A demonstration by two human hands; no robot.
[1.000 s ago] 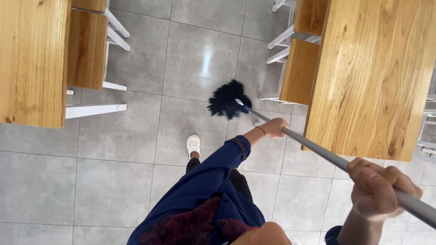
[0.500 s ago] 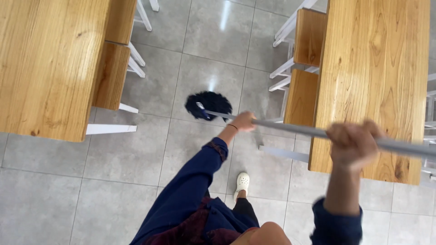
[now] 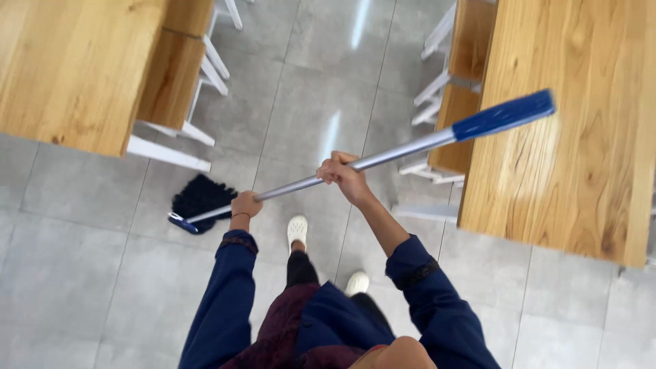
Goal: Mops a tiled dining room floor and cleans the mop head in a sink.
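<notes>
Floor [image 3: 82, 225]: grey tiles fill the centre of the frame, with glare streaks up the middle aisle.

Surfaces: one wooden surface [image 3: 68, 61] occupies the upper left, a second [image 3: 581, 137] the right side. Wooden stools [image 3: 174, 75] on white frames sit tucked against both, which leaves the aisle between them open for working.

Person: blue sleeves and a dark red garment at lower centre; two white shoes [image 3: 296, 229] stand on the tiles, one ahead of the other.

Mop [image 3: 307, 181]: the metal pole runs diagonally from a blue end cap at upper right down to a dark stringy head [image 3: 199, 198] at centre left, lying on the floor just below the left surface's corner. The low angle appears to keep the head flat on the tiles.

Left hand [image 3: 244, 203]: low on the pole near the head, fingers wrapped around it, likely steering.

Right hand [image 3: 339, 172]: at mid-pole, fingers closed around it, well short of the blue cap; this wide spacing looks suited to leverage.
</notes>
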